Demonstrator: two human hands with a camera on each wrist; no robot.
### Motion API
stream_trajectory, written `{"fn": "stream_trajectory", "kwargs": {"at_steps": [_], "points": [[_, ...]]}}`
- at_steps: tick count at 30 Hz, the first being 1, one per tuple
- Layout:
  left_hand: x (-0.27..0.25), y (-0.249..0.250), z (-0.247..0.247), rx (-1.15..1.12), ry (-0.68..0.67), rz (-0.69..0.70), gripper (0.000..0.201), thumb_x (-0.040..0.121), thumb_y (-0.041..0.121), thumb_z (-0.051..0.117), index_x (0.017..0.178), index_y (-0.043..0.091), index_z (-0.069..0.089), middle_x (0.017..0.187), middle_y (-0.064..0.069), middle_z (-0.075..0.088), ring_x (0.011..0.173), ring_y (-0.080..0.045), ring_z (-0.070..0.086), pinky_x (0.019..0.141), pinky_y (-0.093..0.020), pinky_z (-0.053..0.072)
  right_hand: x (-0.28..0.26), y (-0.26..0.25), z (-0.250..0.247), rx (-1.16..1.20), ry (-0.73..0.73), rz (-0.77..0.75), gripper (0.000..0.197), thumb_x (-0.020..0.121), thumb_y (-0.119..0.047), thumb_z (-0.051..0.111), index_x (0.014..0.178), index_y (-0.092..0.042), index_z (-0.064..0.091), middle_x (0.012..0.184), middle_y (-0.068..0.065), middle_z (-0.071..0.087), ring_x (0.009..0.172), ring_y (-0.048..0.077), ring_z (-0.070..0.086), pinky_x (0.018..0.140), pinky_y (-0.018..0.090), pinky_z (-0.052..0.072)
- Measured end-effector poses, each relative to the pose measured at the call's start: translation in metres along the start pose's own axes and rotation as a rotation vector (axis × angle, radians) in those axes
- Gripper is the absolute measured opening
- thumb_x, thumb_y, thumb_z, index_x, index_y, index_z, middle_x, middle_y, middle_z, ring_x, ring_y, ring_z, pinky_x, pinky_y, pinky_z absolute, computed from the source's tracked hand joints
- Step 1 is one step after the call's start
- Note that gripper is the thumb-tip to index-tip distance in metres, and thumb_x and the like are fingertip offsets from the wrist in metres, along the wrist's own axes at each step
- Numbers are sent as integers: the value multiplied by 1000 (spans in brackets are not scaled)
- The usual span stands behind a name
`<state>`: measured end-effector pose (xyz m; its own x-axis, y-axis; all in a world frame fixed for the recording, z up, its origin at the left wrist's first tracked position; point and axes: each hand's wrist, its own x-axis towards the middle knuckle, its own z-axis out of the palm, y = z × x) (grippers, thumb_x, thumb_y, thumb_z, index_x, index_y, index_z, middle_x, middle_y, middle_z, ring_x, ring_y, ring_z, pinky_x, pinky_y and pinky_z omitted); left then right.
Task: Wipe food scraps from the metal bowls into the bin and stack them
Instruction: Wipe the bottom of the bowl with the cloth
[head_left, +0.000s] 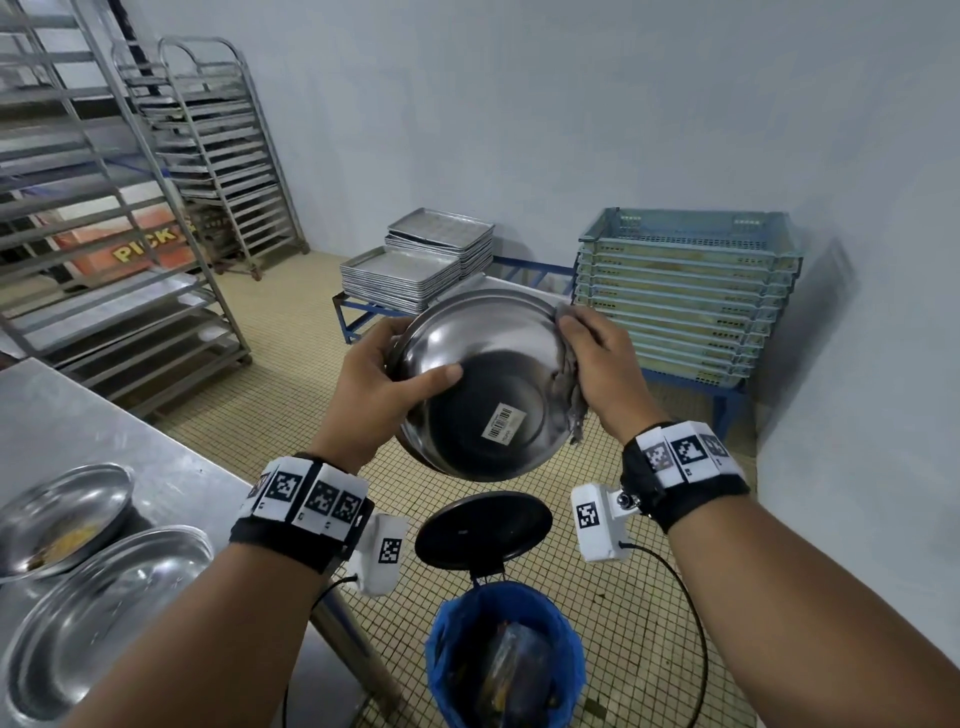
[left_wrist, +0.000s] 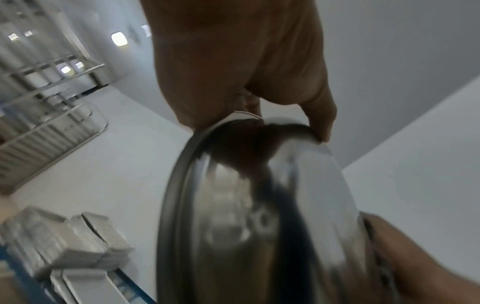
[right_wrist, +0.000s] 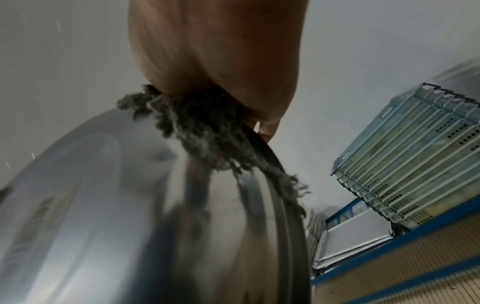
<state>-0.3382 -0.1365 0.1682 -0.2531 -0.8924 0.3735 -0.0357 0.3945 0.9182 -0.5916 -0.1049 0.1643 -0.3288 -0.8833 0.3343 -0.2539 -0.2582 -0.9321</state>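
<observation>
I hold a metal bowl (head_left: 483, 374) tipped away from me above the bin (head_left: 506, 654), its outer bottom with a barcode sticker (head_left: 505, 423) facing me. My left hand (head_left: 387, 376) grips its left rim, thumb across the outside. My right hand (head_left: 597, 364) pinches a grey frayed cloth (head_left: 569, 384) against the right rim. The bowl's inside is hidden. In the left wrist view my left hand's fingers (left_wrist: 320, 115) curl over the bowl (left_wrist: 259, 216). In the right wrist view the cloth (right_wrist: 207, 131) lies over the rim of the bowl (right_wrist: 130, 216).
The bin has a blue liner and a raised black lid (head_left: 483, 527). Two more metal bowls (head_left: 62, 514) (head_left: 98, 613) sit on the steel table (head_left: 119, 431) at the left, the farther one with scraps. Tray stacks (head_left: 415, 260), stacked crates (head_left: 685, 291) and wheeled racks (head_left: 104, 208) stand behind.
</observation>
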Motion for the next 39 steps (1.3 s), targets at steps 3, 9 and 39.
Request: {"fn": "stream_trajectory", "kwargs": {"at_steps": [3,9,39], "points": [[5,4,0,156,-97,11,70,63,24,101,122,20,63,108,6,75,99,-7,74,85,-30,63,5,-8,-2,-130,-46,-103,20,104,-32,55,113,-24,71,99,-5,72,89,8,68,84,28,53],[11,10,5,304,-205,42,77,58,35,102,123,28,61,115,8,72,106,-12,71,93,-41,61,6,-30,6,-390,-144,-287,23,103,-34,56,119,-27,71,98,-12,72,90,7,67,83,28,55],[0,1,-2,112,-91,-19,60,60,30,101,108,25,66,100,1,76,94,-17,75,80,-43,66,4,-13,0,-153,-81,-125,17,104,-30,55,112,-28,70,91,-11,71,79,-1,67,72,20,51]]}}
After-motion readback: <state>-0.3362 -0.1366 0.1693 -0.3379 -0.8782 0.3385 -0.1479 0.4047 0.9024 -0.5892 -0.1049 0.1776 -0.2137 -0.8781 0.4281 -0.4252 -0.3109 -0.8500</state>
